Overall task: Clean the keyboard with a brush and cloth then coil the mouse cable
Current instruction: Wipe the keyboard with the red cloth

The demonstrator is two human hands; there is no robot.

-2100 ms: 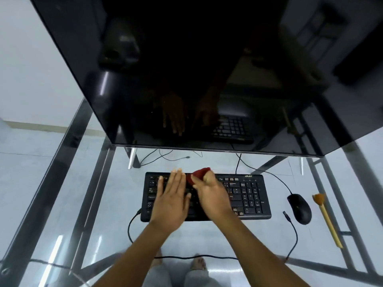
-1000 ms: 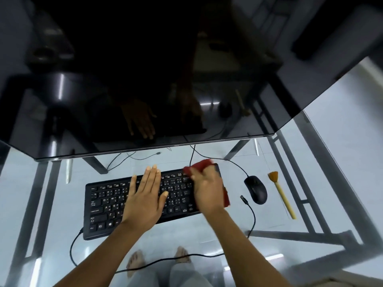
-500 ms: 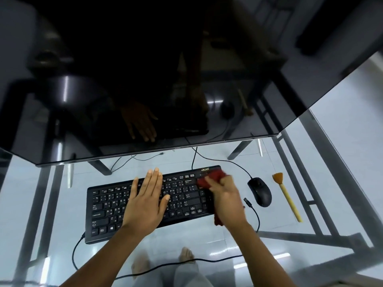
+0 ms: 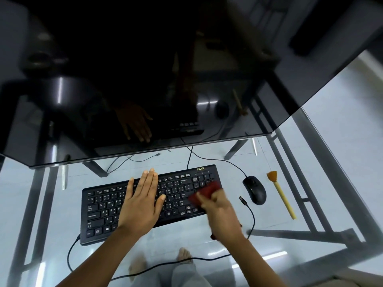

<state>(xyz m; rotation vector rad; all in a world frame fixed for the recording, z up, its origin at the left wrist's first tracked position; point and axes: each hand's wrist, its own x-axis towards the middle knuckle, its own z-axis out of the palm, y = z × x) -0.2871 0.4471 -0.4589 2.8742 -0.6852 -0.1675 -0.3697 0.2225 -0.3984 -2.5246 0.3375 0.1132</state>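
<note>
A black rectangular plastic keyboard [image 4: 103, 214] is set on a clear glass tabletop [image 4: 62, 204] with a grey metal frame. Its far edge lies near the lower edge of a large dark glossy monitor [image 4: 145, 79] at twelve o'clock. The left hand [image 4: 141, 201] is laid flat on the middle keys, fingers straight and together, grasping nothing. The right hand [image 4: 221, 212], blurred, is clenched round a dark red cloth [image 4: 207, 191], which is pressed onto the keyboard's right end. At three o'clock from the keyboard a black oval mouse [image 4: 254, 189] is seen, a narrow gap of glass between them; in that gap a loose black cable plug [image 4: 243, 200] lies. A thin black mouse cable [image 4: 228, 162] is led from the mouse's front toward the monitor. Just beyond the mouse, at three o'clock, a brush with a tan wooden handle and orange bristles [image 4: 279, 193] lies near the frame rail. A wider stretch of glass is left at nine o'clock.
</note>
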